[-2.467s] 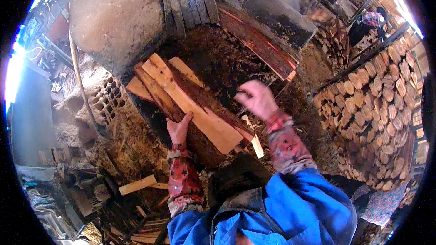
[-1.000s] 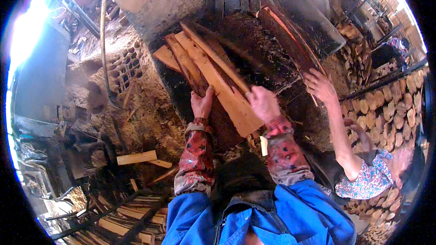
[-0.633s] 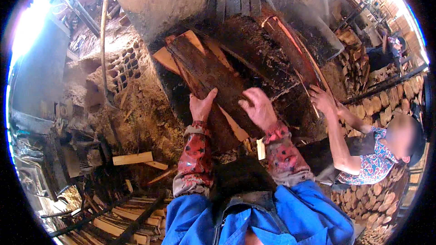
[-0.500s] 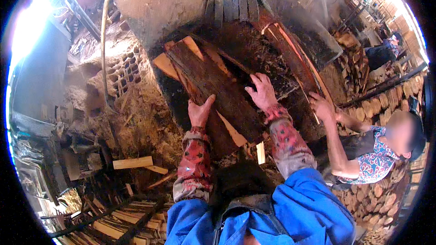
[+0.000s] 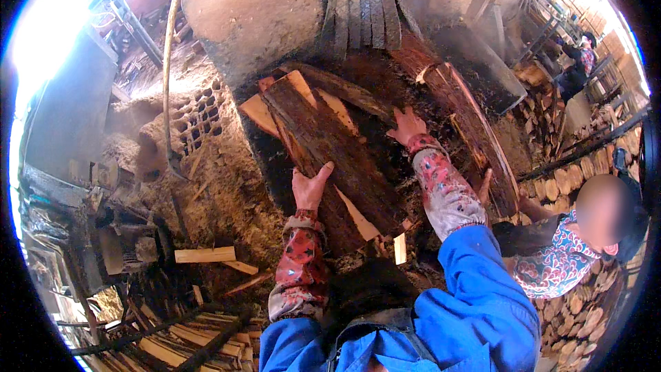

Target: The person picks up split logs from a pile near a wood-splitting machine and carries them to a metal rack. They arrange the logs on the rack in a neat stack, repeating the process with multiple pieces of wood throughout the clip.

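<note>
A broad, bark-covered wood slab (image 5: pixel 323 151) lies slantwise on the dark surface in front of me, over paler split pieces (image 5: pixel 260 114). My left hand (image 5: pixel 311 184) grips its left edge, thumb on top, the other fingers partly hidden at the side. Farther off, a narrower bark-covered slab (image 5: pixel 344 89) lies at an angle. My right hand (image 5: pixel 407 126) reaches to its near right end with fingers spread; whether they touch it I cannot tell. To the right, a long bark-covered log (image 5: pixel 468 114) slants towards a co-worker's hand (image 5: pixel 485 186).
A co-worker (image 5: pixel 554 262) in a patterned top stands close on my right. Strips hang over a dark opening (image 5: pixel 365 17) ahead. A pale pole (image 5: pixel 167 76) leans at the left. Split wood (image 5: pixel 182 344) lies at lower left; stacked logs (image 5: pixel 571 310) are at the right.
My right hand has moved forward, away from the broad slab, to the narrower slab's end. The log at the right has turned, showing more bark. My left hand keeps its place on the broad slab.
</note>
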`<state>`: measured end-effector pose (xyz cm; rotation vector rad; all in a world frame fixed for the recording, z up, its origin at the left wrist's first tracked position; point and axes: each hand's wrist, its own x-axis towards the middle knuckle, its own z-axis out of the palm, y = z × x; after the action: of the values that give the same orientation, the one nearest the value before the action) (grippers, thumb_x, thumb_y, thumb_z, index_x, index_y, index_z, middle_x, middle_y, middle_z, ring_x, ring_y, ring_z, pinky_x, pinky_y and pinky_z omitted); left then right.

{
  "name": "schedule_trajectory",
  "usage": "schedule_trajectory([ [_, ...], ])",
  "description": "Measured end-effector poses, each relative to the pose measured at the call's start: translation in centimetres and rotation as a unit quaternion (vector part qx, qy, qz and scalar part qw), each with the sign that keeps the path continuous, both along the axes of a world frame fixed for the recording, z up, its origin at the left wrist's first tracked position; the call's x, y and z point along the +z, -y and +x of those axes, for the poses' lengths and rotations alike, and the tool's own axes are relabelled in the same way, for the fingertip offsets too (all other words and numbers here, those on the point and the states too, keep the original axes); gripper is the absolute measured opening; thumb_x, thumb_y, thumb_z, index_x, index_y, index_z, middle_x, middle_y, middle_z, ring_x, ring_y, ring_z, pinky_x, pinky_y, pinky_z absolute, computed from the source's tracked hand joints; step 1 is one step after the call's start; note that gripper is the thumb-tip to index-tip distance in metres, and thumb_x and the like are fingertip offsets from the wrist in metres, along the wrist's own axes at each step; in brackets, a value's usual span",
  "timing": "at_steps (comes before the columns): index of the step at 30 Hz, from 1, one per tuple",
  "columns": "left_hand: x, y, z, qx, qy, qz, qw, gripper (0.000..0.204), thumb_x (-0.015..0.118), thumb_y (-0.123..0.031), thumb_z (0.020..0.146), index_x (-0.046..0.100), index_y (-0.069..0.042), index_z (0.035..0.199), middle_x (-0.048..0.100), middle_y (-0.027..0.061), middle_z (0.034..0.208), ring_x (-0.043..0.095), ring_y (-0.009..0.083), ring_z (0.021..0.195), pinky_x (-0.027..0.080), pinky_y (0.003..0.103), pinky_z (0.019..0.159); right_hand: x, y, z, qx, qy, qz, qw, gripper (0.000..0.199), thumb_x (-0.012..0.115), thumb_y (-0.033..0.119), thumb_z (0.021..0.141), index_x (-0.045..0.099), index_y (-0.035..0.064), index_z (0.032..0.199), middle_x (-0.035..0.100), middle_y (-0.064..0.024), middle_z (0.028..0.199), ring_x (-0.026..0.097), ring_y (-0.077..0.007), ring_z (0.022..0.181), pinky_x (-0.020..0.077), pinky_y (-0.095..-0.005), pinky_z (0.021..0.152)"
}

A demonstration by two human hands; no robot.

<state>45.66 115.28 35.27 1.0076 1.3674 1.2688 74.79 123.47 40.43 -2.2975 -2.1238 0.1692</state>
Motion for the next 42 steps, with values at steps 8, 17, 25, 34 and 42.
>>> schedule_trajectory([
  [8,0.8,-0.8,0.1,-0.014,-0.004,0.023,1.0,0.07,0.082,-0.036,0.073,0.052,0.009,0.116,0.064,0.0158,0.11,0.062,0.0251,0.099,0.048,0.039,0.086,2.3,3.0,-2.1,0.043,0.017,0.005,0.999,0.045,0.063,0.036,0.078,0.061,0.0024,0.108,0.053,-0.0201,0.12,0.058,-0.0361,0.106,0.0475,-0.0467,0.09],
  [17,0.9,-1.0,-0.4,0.0,-0.063,-0.007,0.998,0.08,0.083,-0.045,0.069,0.05,0.01,0.117,0.063,0.0201,0.112,0.062,0.0291,0.1,0.048,0.041,0.086,7.7,8.5,-2.9,0.094,-0.122,0.174,0.973,0.014,0.058,0.013,0.082,0.061,-0.0012,0.081,0.061,-0.0176,0.083,0.061,-0.0374,0.079,0.0497,-0.0457,0.069],
  [25,1.4,-1.1,-0.5,0.059,-0.173,-0.038,0.982,0.056,0.073,-0.036,0.083,0.054,0.008,0.111,0.065,0.0148,0.107,0.062,0.0197,0.094,0.049,0.033,0.082,10.8,15.3,-10.4,0.122,-0.143,0.221,0.957,0.017,0.065,0.013,0.08,0.064,0.0007,0.092,0.061,-0.0131,0.092,0.061,-0.0324,0.086,0.052,-0.0398,0.074],
  [34,0.5,-0.8,-0.4,-0.01,-0.003,-0.118,0.993,0.111,0.062,-0.065,0.08,0.019,0.016,0.142,0.02,0.0292,0.151,0.022,0.0389,0.141,0.029,0.044,0.112,3.6,15.9,-13.0,0.038,-0.163,0.122,0.978,0.07,0.075,0.027,0.072,0.047,0.0019,0.131,0.048,-0.0165,0.124,0.039,-0.0367,0.124,0.0332,-0.052,0.101],
  [42,-4.1,-1.9,1.0,-0.046,0.141,0.054,0.987,0.065,0.076,-0.037,0.081,0.051,0.011,0.119,0.058,0.0178,0.122,0.056,0.0248,0.109,0.045,0.038,0.094,-0.8,18.6,-14.9,0.054,-0.082,0.134,0.986,0.075,0.073,0.027,0.071,0.043,0.0025,0.135,0.039,-0.0157,0.14,0.029,-0.0361,0.134,0.0247,-0.057,0.108],
])
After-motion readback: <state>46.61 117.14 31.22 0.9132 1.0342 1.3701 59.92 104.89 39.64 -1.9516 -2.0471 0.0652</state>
